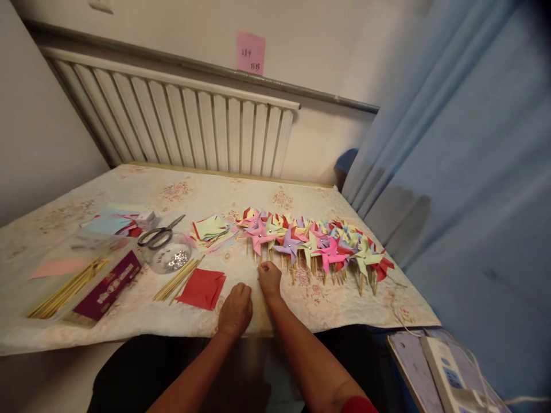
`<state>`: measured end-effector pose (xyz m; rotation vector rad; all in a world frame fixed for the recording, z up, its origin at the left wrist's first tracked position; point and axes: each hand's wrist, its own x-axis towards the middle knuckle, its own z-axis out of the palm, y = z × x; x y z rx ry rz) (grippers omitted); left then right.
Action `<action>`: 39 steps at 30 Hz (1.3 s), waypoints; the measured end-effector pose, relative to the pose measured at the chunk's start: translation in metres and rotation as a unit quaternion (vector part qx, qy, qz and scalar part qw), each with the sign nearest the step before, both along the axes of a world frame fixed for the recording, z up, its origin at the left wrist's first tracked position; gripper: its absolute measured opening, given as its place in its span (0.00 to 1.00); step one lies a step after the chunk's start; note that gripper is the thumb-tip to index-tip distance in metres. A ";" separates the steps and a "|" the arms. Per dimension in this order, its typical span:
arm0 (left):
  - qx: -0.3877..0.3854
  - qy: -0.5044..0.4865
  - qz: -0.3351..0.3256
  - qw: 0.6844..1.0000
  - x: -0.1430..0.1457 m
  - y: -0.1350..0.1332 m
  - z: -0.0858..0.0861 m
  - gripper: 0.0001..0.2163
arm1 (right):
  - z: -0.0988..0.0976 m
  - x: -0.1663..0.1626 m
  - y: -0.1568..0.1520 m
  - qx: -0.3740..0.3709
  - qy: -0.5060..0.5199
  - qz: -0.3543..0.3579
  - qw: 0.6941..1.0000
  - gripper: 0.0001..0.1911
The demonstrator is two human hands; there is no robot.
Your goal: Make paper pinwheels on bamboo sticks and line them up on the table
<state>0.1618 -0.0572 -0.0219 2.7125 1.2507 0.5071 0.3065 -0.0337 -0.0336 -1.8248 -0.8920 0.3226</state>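
Observation:
My left hand [236, 308] is closed over the table's front edge, its fingers curled together; anything inside is hidden. Just right of it and a little farther in, my right hand [270, 279] is closed with fingertips pinched, and what it holds is too small to make out. Past my right hand lie many paper pinwheels [331, 254] in several colours, fixed on thin wooden sticks. Left of my left hand is a stack of red paper squares [201, 289]. Beside that stack sits a small bundle of wooden sticks [177, 280].
A clear dish [155, 263] holds small shiny fasteners, with scissors [161, 234] at its rim. Colored paper pieces [210, 228] lie behind. At left is a plastic bag of sticks [71, 287] with a purple label. A power strip [447, 367] with cables stands low right, near a blue curtain [456, 172].

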 end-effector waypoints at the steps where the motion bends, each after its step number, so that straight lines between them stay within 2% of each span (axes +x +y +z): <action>1: 0.000 0.000 -0.001 1.000 0.000 0.000 0.000 0.07 | 0.000 0.000 0.002 -0.001 0.004 -0.002 1.000 0.06; 20: 0.004 -0.006 -0.007 1.000 -0.001 0.000 -0.005 0.07 | -0.010 0.002 0.025 0.006 0.058 -0.020 0.998 0.06; 39: 0.020 -0.006 0.000 1.000 -0.001 -0.001 -0.006 0.07 | -0.012 0.002 0.035 -0.013 -0.009 -0.065 0.998 0.07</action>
